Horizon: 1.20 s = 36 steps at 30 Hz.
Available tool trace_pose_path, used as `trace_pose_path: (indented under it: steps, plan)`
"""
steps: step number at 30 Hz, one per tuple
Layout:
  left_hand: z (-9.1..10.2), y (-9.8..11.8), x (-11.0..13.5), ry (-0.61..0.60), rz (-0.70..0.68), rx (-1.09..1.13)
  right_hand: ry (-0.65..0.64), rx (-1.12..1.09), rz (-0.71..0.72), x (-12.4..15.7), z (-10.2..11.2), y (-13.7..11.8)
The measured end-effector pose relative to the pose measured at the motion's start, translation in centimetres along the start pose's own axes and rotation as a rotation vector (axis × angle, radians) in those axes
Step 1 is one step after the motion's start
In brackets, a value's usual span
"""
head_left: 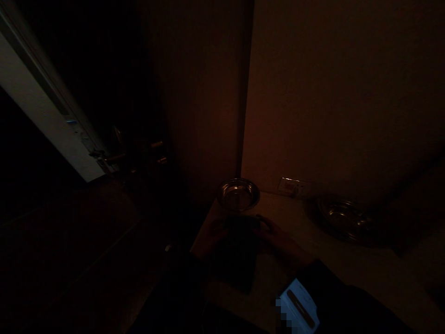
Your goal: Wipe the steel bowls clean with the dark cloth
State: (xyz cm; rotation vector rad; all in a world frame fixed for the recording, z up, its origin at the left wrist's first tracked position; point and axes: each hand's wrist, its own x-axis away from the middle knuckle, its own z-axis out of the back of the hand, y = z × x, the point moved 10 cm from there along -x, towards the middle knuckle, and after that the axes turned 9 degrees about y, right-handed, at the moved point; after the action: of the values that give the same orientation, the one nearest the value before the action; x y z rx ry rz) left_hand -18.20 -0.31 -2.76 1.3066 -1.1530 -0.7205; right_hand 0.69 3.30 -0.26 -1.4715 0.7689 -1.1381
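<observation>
In the dim light, a dark, flat-looking object (239, 227) is over the pale counter (271, 269), its kind too dark to make out. My left hand (211, 236) lies along its left side and my right hand (274, 235) along its right, fingers curled against its edges. Most of the left fingers are lost in shadow. Just beyond the dark object stands a round, shiny metal bowl (238, 194). Its front rim comes close to the object.
Shiny metal plates or dishes (347, 220) lie on the counter to the right. A socket plate (294, 185) is on the back wall. At far left is a door edge with a handle (114, 158). A pale blue card-like item (299, 306) shows near my right sleeve.
</observation>
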Motion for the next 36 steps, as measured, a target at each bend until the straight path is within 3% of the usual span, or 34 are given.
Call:
trace_pose_path:
  steps: [3, 6, 9, 12, 15, 18, 21, 23, 27, 30, 33, 36]
  plan:
    - [0.2, 0.7, 0.2, 0.037, -0.054, 0.097, -0.075, -0.080, -0.038, 0.9, -0.8, 0.4]
    - [-1.1, 2.3, 1.2, -0.125, -0.177, 0.022, -0.113, -0.061, 0.118, 1.5, -0.9, -1.3]
    - [-2.2, 3.9, 2.8, -0.246, -0.339, -0.247, -0.095, 0.153, 0.300, 2.0, -0.8, -3.0]
    - [-2.5, 5.4, 3.9, -0.210, -0.444, -0.561, -0.018, 0.331, 0.431, 2.4, -0.3, -4.3]
    - [-2.5, 7.0, 4.8, -0.094, -0.521, -0.834, 0.051, 0.548, 0.554, 3.2, -0.3, -5.8]
    - [-2.3, 8.4, 6.0, 0.047, -0.686, -1.027, 0.150, 0.874, 0.813, 5.0, -1.0, -7.5]
    - [-2.0, 7.2, 7.3, 0.098, -0.825, -1.143, 0.166, 1.168, 1.086, 7.3, -3.0, -6.9]
    - [-1.9, 4.5, 8.2, 0.016, -0.853, -1.184, 0.078, 1.276, 1.157, 8.4, -4.3, -5.0]
    - [-1.3, -0.2, 10.8, -0.122, -0.927, -1.271, -0.139, 1.270, 1.069, 10.3, -5.3, -1.8]
    - [-0.8, 0.0, 12.3, -0.048, -1.016, -1.253, -0.261, 1.203, 0.994, 10.9, -5.3, -1.5]
    - [-0.7, 0.6, 11.6, 0.038, -0.983, -1.290, -0.142, 1.236, 0.924, 9.3, -4.2, -1.9]
    - [-1.4, 0.1, 10.1, -0.026, -0.884, -1.373, -0.139, 1.314, 0.827, 7.3, -3.8, -0.4]
